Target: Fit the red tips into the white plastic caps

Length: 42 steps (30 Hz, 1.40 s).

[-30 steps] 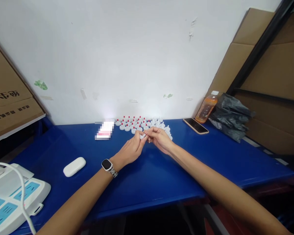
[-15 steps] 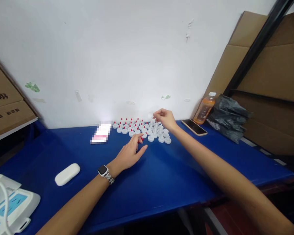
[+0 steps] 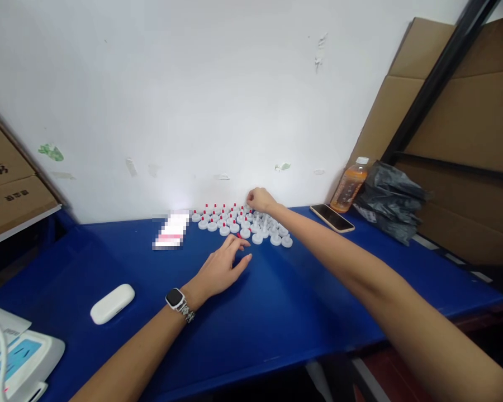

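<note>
Several white round bottle caps with nozzles stand in a cluster at the back of the table. Many on the left side carry red tips [image 3: 234,222]; nozzle caps on the right [image 3: 275,238] have none. My left hand [image 3: 223,262] rests on the table before the cluster, thumb apart from its bent fingers. A few loose red tips [image 3: 240,236] show just behind those fingers, partly hidden. My right hand [image 3: 260,200] reaches over the back of the cluster near the wall, fingers pinched together. What lies between those fingertips is hidden.
On the right lie a phone [image 3: 332,218], an orange drink bottle [image 3: 349,185] and a dark plastic bag [image 3: 389,198]. To the left are a blurred-out white card [image 3: 171,230], a white oval case [image 3: 113,304] and a white-and-blue device [image 3: 20,357]. A wall rises behind.
My right hand has moved left along the back of the caps and turned over, fingertips now hidden. A pale piece at its fingers no longer shows. My left hand has barely moved.
</note>
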Tool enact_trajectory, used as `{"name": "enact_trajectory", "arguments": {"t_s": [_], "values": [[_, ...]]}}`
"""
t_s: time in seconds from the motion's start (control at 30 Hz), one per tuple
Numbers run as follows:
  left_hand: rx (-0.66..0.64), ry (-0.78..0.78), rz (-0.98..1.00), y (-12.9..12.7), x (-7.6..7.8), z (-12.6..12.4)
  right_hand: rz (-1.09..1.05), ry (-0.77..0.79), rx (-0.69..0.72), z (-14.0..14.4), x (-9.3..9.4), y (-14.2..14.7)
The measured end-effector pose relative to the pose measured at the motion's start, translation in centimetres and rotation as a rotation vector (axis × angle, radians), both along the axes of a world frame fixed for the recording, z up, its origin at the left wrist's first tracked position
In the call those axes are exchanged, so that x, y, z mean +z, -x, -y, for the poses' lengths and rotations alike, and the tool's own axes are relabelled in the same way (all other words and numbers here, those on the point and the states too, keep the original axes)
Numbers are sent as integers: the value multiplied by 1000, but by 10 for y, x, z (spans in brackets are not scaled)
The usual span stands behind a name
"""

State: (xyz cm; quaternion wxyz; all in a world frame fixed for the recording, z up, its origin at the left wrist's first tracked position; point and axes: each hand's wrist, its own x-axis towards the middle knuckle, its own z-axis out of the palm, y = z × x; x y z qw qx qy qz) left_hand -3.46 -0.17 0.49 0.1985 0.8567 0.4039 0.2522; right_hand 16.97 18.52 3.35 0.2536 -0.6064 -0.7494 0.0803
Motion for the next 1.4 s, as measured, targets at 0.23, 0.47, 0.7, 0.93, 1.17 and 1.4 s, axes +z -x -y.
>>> {"name": "enact_trajectory", "arguments": {"t_s": [0.23, 0.47, 0.7, 0.93, 1.17, 1.4], "values": [[-11, -11, -1, 1, 0, 0, 71, 10, 48, -12, -2, -1], [-10, 19, -27, 0, 3, 1, 104, -10, 50, -10, -1, -4], [-10, 22, -38, 0, 3, 1, 70, -14, 89, 2, -1, -6], [-7, 16, -37, -3, -1, -2, 67, -51, 13, 18, 10, -42], [10, 25, -51, -6, -1, -1, 99, 12, 1, 32, -1, -40], [-7, 26, 12, -4, 2, -2, 47, -52, -28, 42, 10, -31]]}}
